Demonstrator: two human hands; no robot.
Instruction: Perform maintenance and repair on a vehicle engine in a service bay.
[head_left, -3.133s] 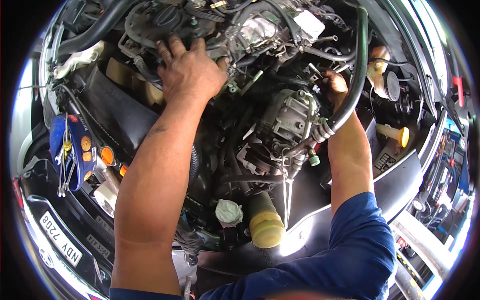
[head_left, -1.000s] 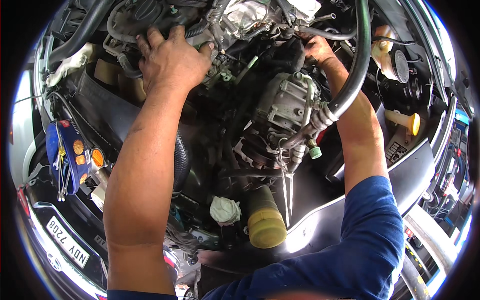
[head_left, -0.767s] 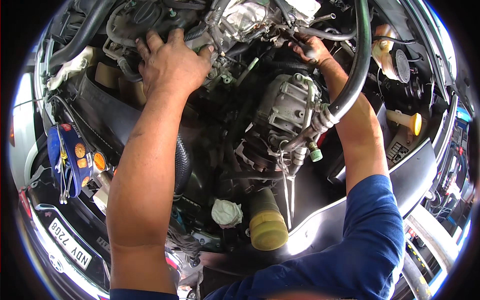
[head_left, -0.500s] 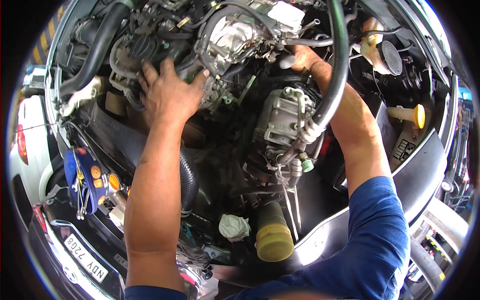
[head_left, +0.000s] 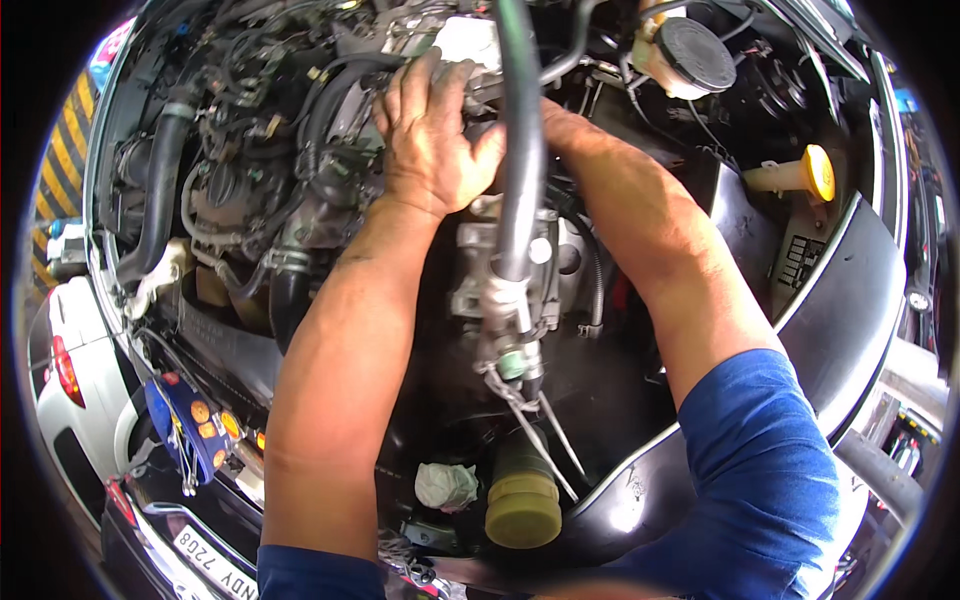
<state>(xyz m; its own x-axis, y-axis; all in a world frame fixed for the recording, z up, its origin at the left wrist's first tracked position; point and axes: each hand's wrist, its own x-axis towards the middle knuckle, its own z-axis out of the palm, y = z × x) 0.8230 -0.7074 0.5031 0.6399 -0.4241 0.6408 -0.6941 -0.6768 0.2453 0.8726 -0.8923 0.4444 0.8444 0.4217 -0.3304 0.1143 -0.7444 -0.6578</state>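
My left hand point(head_left: 432, 140) rests on the engine point(head_left: 335, 165), fingers stretched out and thumb apart, just below a bright white patch on its top. It lies left of a thick dark hose point(head_left: 521, 140) that crosses the middle of the bay. My right hand point(head_left: 558, 128) reaches behind that hose, close to my left thumb. The hose and engine parts hide its fingers, so I cannot see what they touch. Below the hands sits a ribbed metal unit point(head_left: 472, 270), with a pipe and a pale green cap in front of it.
A black-capped reservoir point(head_left: 695, 58) and a yellow-capped filler neck point(head_left: 815, 174) stand at the right. Near the front are a crumpled white wad point(head_left: 446, 487) and a container with a dull yellow lid point(head_left: 523, 512). A blue lamp-like piece point(head_left: 185, 425) hangs left. Parked cars stand beyond.
The view has shifted, so the engine bay sits further left. My left hand has moved right across the engine, next to my right hand. My right hand is now more hidden behind the hose.
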